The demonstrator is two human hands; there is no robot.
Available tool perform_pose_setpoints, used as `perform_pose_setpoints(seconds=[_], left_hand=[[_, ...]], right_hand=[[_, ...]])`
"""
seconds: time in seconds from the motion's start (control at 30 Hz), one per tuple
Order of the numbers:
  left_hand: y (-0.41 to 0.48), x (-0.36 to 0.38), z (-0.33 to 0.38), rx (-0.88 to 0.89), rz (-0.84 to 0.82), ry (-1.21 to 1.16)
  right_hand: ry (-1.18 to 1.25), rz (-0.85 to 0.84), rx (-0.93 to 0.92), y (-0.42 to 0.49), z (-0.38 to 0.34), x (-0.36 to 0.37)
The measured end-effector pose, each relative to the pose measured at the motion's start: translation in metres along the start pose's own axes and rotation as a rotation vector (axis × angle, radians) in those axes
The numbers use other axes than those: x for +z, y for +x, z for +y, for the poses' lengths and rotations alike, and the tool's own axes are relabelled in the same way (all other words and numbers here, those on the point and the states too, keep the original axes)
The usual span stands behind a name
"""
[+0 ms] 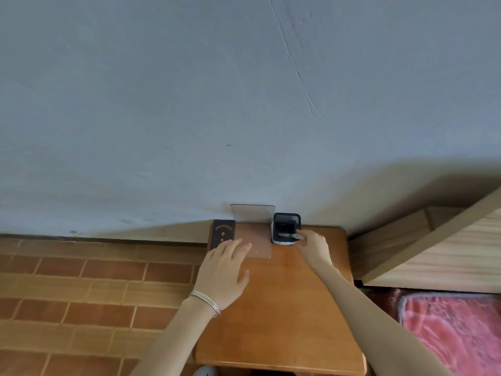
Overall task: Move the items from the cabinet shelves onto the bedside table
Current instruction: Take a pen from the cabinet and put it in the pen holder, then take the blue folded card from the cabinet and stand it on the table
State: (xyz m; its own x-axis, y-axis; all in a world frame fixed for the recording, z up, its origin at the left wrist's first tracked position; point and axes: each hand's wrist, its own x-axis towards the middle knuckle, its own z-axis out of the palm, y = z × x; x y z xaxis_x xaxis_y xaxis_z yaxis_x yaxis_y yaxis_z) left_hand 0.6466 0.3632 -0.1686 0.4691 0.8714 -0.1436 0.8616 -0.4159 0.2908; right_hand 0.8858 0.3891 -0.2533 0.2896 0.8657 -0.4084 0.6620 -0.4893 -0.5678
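A wooden bedside table stands against the grey wall. At its far edge are a dark brown booklet with gold characters, a clear acrylic stand, and a small black-and-white device. My left hand lies flat with straight fingers on the stand's base, its fingertips next to the booklet. My right hand pinches the front of the black-and-white device with curled fingers.
A light wooden bed frame slants along the right, with a pink blanket below it. Brown brick-pattern floor lies to the left of the table. A silver bracelet is on my left wrist.
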Motion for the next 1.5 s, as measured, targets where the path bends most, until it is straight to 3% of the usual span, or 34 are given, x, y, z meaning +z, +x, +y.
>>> perform_pose_setpoints(seconds=[0.2,0.37,0.6,0.73,1.07,1.2,1.5], left_hand=[[-0.012,-0.03,0.003,0.009,0.042,0.132],[-0.034,-0.084,0.006,-0.048,0.122,0.175],[-0.113,-0.165,-0.008,-0.261,0.237,0.167],[-0.182,-0.192,-0.024,-0.41,0.288,0.19],[-0.447,-0.204,-0.056,-0.953,0.447,0.233],[-0.569,-0.196,-0.051,-1.147,0.439,0.27],[-0.786,-0.184,-0.038,-1.47,0.477,0.327]], right_hand=[[-0.432,-0.114,-0.322,-0.026,-0.022,-0.033],[-0.611,0.094,-0.726,-0.068,-0.078,-0.07],[-0.69,0.228,-1.154,-0.144,-0.192,-0.098],[-0.69,0.14,-1.364,-0.189,-0.256,-0.085],[-0.688,-0.147,-2.004,-0.37,-0.396,0.052],[-0.678,-0.311,-2.2,-0.465,-0.421,0.116],[-0.568,-0.449,-2.553,-0.69,-0.449,0.243]])
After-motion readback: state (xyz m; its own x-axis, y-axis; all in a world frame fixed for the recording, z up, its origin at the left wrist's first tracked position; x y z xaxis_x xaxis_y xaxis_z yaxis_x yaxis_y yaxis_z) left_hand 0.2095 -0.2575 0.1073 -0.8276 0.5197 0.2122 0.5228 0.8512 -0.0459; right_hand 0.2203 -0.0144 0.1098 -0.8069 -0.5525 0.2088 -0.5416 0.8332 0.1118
